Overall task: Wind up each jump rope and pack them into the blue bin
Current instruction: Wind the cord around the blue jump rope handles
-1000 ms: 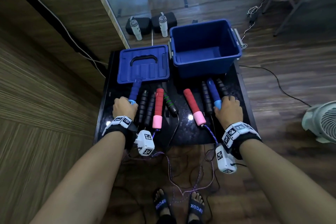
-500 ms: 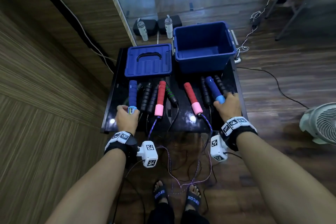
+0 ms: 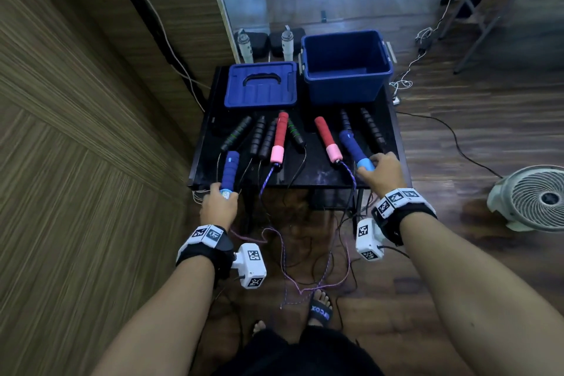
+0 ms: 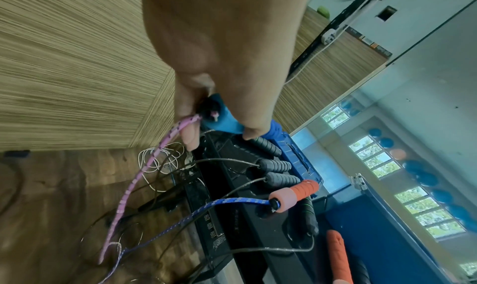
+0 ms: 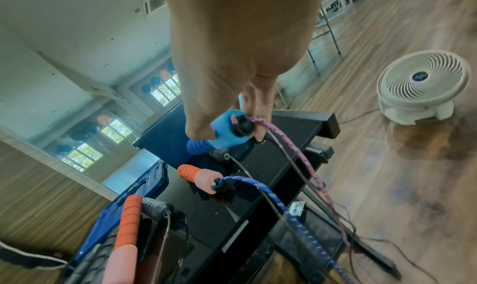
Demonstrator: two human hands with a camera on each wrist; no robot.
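Observation:
My left hand (image 3: 220, 204) grips the light-blue end of a blue jump rope handle (image 3: 229, 169) at the table's front left edge; the left wrist view shows its pink cord (image 4: 144, 172) leaving the cap (image 4: 219, 121). My right hand (image 3: 378, 172) grips the matching blue handle (image 3: 354, 146) at the front right, its cap (image 5: 228, 130) and pink cord (image 5: 296, 151) clear in the right wrist view. The open blue bin (image 3: 346, 65) stands at the table's back right. Red-and-pink handles (image 3: 280, 137) (image 3: 327, 139) and black handles (image 3: 259, 137) lie between my hands.
The blue lid (image 3: 261, 85) lies at the back left of the black table (image 3: 317, 171). Cords hang off the front edge and tangle on the wooden floor (image 3: 305, 268) by my feet. A white fan (image 3: 534, 197) stands on the right, two bottles (image 3: 287, 43) behind the table.
Both hands have drawn back toward me, pulling the two blue handles to the table's front edge. The head camera has risen and backed away.

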